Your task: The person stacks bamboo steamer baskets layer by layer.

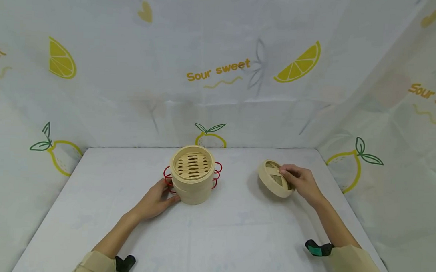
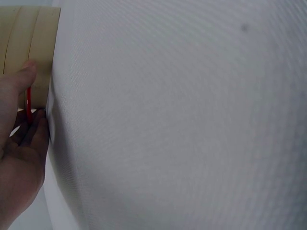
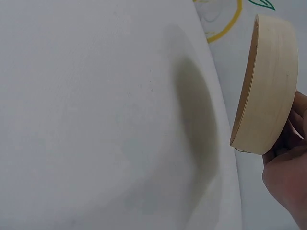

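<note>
A stacked bamboo steamer stands upright on the white table, its slatted top tier uncovered and red loop handles on its sides. My left hand holds its lower left side, thumb on the wall and fingers around by a red handle. Off to the right, the round woven bamboo lid is held tilted above the table by my right hand, which pinches it at the top. From the right wrist view the lid's smooth rim band shows, with the right fingertips partly hidden behind it.
The white-covered table meets a lemon-printed cloth backdrop at the back and both sides. The lid casts a shadow on the tabletop. Black wrist mounts sit at both sleeves.
</note>
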`<state>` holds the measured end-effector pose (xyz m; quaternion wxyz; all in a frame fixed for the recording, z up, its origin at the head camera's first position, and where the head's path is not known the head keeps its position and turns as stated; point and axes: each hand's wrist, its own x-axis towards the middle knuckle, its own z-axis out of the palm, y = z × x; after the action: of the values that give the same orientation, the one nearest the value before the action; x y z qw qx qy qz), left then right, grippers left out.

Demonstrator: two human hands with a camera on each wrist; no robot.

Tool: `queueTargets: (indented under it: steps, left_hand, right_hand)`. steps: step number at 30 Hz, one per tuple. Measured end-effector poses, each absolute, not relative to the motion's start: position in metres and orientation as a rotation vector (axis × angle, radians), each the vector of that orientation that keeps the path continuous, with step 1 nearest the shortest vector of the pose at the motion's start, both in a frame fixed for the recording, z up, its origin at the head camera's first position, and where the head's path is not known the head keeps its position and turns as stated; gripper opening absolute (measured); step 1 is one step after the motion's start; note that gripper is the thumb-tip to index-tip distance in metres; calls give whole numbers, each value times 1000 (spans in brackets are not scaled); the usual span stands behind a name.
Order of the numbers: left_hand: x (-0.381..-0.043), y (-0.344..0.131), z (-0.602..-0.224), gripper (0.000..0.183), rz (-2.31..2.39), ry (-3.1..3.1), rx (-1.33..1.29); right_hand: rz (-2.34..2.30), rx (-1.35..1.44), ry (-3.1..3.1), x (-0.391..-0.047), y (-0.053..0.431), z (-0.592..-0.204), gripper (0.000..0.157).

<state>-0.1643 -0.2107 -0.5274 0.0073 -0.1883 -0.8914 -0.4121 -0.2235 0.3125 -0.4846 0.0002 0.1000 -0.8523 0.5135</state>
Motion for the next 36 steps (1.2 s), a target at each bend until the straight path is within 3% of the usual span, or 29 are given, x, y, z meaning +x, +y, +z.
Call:
queueTargets:
  steps: [36]
  left_hand:
    - [-165, -210, -530, 59, -1282, -2828, -556]
  right_hand:
    - [1934, 339, -2302, -230, 216, -439, 30]
